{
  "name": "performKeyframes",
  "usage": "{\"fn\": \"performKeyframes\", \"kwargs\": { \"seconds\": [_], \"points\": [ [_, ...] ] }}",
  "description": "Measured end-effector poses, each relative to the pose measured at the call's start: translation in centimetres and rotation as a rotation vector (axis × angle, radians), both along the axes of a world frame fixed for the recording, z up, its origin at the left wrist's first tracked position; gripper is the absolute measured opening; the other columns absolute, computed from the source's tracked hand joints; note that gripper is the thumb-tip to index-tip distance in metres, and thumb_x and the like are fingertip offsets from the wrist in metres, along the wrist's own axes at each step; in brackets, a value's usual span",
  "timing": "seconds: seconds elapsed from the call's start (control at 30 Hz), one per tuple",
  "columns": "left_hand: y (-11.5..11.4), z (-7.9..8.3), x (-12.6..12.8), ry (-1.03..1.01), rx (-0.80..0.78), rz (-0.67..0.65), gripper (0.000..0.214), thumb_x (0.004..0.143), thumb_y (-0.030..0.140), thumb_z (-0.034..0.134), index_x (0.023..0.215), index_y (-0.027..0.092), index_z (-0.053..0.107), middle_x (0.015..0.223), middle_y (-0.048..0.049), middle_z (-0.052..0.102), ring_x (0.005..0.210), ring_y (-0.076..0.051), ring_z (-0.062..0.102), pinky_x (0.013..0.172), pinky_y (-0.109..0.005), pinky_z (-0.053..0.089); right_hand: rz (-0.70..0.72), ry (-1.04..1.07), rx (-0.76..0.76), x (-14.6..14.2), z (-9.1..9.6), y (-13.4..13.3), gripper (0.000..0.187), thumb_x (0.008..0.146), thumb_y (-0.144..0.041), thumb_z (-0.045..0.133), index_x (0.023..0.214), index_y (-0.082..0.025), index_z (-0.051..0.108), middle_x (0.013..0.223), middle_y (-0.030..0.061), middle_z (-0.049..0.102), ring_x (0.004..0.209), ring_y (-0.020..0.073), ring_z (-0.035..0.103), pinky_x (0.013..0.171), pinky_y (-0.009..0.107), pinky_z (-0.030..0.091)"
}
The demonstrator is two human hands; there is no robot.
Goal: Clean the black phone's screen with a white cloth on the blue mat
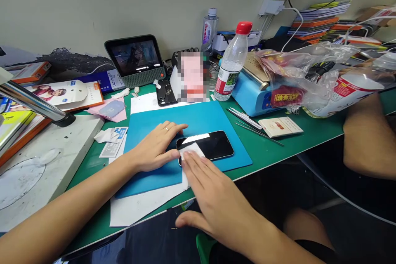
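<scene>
A smartphone (219,144) with a dark, shiny screen lies face up on a blue mat (198,115). My right hand (216,194) presses a white wipe (194,148) onto the phone's left end, its fingers straight and close together, the thumb held apart. Part of the wipe is hidden under those fingers. At the same end of the phone, my left hand (157,146) rests on the mat with thumb and fingers spread. Its thumb tip is by the phone's near left corner, and a ring shows on one finger.
Tweezers and thin tools (244,118) lie right of the mat beside a cigarette box (281,126). Behind stand a water bottle (229,66), a blue device (250,95) and a smart display (136,62). A lamp post (37,101) is at left; another person's arm (368,140) is at right.
</scene>
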State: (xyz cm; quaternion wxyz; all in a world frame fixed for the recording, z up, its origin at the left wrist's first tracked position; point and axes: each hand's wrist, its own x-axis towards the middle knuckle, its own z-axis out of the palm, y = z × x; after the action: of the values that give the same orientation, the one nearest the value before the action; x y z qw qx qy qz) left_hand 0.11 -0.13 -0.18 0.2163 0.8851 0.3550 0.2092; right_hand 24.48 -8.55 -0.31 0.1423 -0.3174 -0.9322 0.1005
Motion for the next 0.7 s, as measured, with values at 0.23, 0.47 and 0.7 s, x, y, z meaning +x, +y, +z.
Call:
{"fn": "performKeyframes", "kwargs": {
  "seconds": [0.23, 0.47, 0.7],
  "points": [
    [-0.1, 0.3, 0.1, 0.034, -0.017, 0.015, 0.087, 0.097, 0.081, 0.023, 0.151, 0.015, 0.04, 0.124, -0.0154, 0.063, 0.109, -0.033, 0.054, 0.097, -0.048, 0.04, -0.17, -0.049, -0.006, 7.0, 0.7, 1.3, 0.08, 0.101, -0.058, 0.052, 0.163, -0.011, 0.032, 0.165, 0.0188, 0.039, 0.154, 0.0336, 0.035, 0.122, 0.055, 0.039],
    [0.1, 0.0, 0.0, 0.009, 0.004, 0.015, 0.087, 0.099, 0.079, 0.015, 0.152, 0.014, 0.039, 0.124, -0.016, 0.061, 0.107, -0.032, 0.052, 0.097, -0.049, 0.04, -0.221, -0.048, -0.062, 5.2, 1.0, 5.0, 0.086, 0.1, -0.067, 0.045, 0.158, -0.004, 0.039, 0.165, 0.0236, 0.034, 0.156, 0.035, 0.028, 0.124, 0.059, 0.033],
    [0.2, 0.0, -0.2, -0.013, 0.029, 0.005, 0.104, 0.087, 0.092, 0.019, 0.153, 0.014, 0.038, 0.125, -0.0172, 0.061, 0.107, -0.033, 0.053, 0.098, -0.049, 0.04, -0.05, 0.004, -0.074, -1.4, 0.8, 5.2, 0.112, 0.086, -0.083, 0.05, 0.154, 0.006, 0.041, 0.161, 0.0311, 0.036, 0.155, 0.0393, 0.029, 0.126, 0.057, 0.031]
  ]
}}
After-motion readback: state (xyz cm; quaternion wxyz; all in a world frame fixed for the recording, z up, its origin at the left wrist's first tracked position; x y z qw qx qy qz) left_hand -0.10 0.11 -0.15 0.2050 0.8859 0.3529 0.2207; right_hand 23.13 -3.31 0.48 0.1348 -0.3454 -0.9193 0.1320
